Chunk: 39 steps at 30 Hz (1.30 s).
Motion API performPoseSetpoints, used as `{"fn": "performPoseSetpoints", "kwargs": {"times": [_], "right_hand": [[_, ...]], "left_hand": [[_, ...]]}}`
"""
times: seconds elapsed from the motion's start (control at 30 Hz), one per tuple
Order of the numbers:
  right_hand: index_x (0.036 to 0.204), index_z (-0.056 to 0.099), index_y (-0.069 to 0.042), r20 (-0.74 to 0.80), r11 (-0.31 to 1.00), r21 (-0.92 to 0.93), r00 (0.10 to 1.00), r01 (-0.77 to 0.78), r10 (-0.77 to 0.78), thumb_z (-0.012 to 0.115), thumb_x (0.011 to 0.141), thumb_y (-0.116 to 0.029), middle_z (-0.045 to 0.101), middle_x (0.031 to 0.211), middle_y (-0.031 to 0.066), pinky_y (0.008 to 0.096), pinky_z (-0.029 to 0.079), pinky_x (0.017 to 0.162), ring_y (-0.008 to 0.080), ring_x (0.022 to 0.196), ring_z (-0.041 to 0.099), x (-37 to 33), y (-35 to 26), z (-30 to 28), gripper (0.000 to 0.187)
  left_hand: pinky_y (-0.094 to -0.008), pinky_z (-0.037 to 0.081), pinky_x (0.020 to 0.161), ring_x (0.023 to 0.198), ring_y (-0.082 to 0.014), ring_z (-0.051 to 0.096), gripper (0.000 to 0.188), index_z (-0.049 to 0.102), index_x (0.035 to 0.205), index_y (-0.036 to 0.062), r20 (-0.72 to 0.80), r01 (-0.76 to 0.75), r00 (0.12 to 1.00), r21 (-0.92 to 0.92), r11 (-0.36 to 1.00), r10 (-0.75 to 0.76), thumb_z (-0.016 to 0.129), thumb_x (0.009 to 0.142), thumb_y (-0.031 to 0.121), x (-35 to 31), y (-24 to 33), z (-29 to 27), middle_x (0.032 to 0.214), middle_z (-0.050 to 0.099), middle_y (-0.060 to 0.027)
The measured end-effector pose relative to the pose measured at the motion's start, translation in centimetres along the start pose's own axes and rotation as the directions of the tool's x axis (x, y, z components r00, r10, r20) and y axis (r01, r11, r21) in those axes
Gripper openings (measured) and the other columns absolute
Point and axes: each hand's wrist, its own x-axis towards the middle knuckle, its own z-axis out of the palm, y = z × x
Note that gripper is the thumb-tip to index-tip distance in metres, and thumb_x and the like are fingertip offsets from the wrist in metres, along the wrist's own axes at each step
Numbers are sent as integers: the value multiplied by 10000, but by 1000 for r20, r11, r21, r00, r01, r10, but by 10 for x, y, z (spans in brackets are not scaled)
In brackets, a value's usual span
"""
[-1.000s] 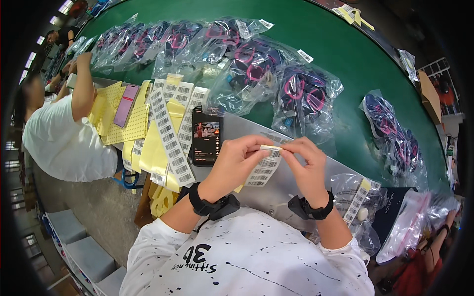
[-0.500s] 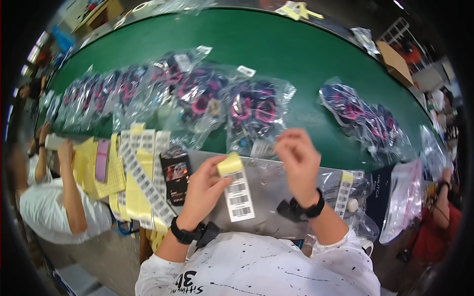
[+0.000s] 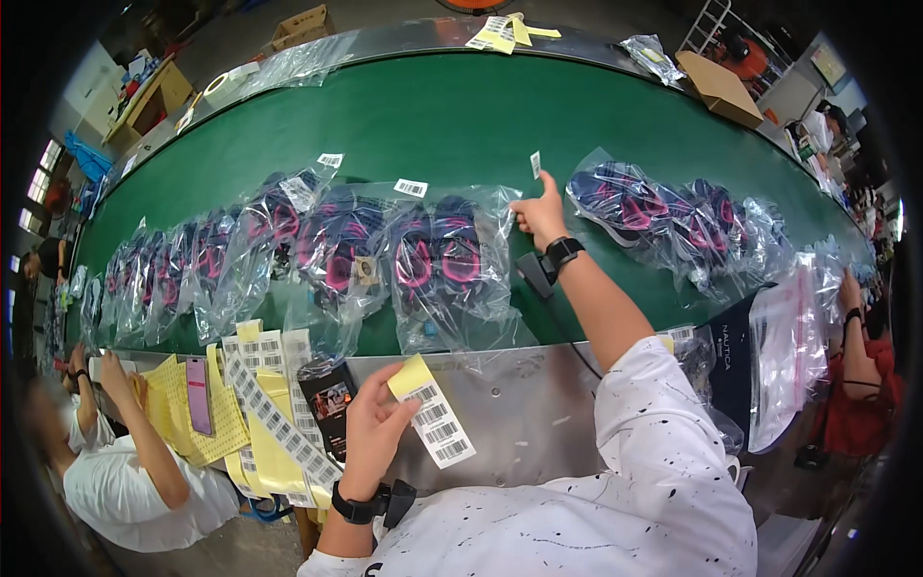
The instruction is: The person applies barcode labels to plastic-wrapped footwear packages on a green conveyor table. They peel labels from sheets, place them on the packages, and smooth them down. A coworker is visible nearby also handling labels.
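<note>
Between the thumb and fingers of my left hand (image 3: 377,418) is a strip of barcode labels (image 3: 441,430) with a bare yellow end, held above the metal ledge. My right hand (image 3: 541,213) reaches out over the green belt, and a single small barcode label (image 3: 536,164) sits at its fingertip. The thumb of that hand is beside the upper right corner of a clear plastic bag (image 3: 490,308); whether it touches the film I cannot tell. Inside the bag lies a pair of navy and pink shoes (image 3: 459,252). A white barcode label (image 3: 411,188) lies at the bag's top edge.
More bagged shoes (image 3: 210,252) line the green belt (image 3: 423,111) to the left, others (image 3: 663,213) to the right. Label sheets (image 3: 279,404), a dark card (image 3: 330,402) and a phone (image 3: 199,396) lie along the metal ledge (image 3: 538,413). Co-workers (image 3: 135,490) stand at both sides.
My right hand has moved from above the ledge forward over the belt, a small label at its fingertip. The left hand keeps the label strip. The whole view has shifted.
</note>
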Motion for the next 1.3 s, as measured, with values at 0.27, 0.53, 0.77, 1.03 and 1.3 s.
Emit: {"fn": "performPoseSetpoints", "kwargs": {"times": [0.27,0.53,0.77,1.03,1.3], "right_hand": [[1117,585,-44,94,982,179,995,-52,35,708,840,-71,626,958,89,305,543,685,175,810,619,21,-14,-45,304],[921,627,4,203,978,1,958,-207,203,693,828,-43,661,870,115,323,564,629,218,751,669,29,-18,-24,123],[796,662,14,57,936,-351,998,-13,35,706,781,-19,673,741,107,245,511,496,132,611,647,35,0,-1,57],[915,710,-22,252,278,-908,939,313,-233,767,765,-296,701,942,192,470,549,803,381,923,673,-1,-34,0,318],[1191,625,-39,311,203,-852,778,482,-546,644,856,-409,628,1150,245,433,454,958,387,1094,597,41,-63,-179,500]], "left_hand": [[-237,538,804,974,-184,675,491,432,1340,-64,-18,13,1000,-26,1000,-14,598,877,-68,-2,-3,0,1255,583,-173],[-236,536,805,984,-189,673,495,423,1346,-63,-9,27,1000,-10,1000,-27,593,881,-71,-4,-2,9,1264,578,-177],[-239,537,809,997,-188,668,500,420,1350,-59,-20,37,999,-45,998,-38,594,882,-70,-6,-3,10,1269,573,-180],[-237,533,807,987,-174,665,504,417,1353,-58,-8,12,1000,-54,998,-13,597,883,-69,-8,-6,12,1273,571,-177],[-241,530,813,971,-177,671,514,420,1347,-73,40,-2,999,-14,1000,2,615,872,-53,-4,-2,6,1258,584,-182]]}}
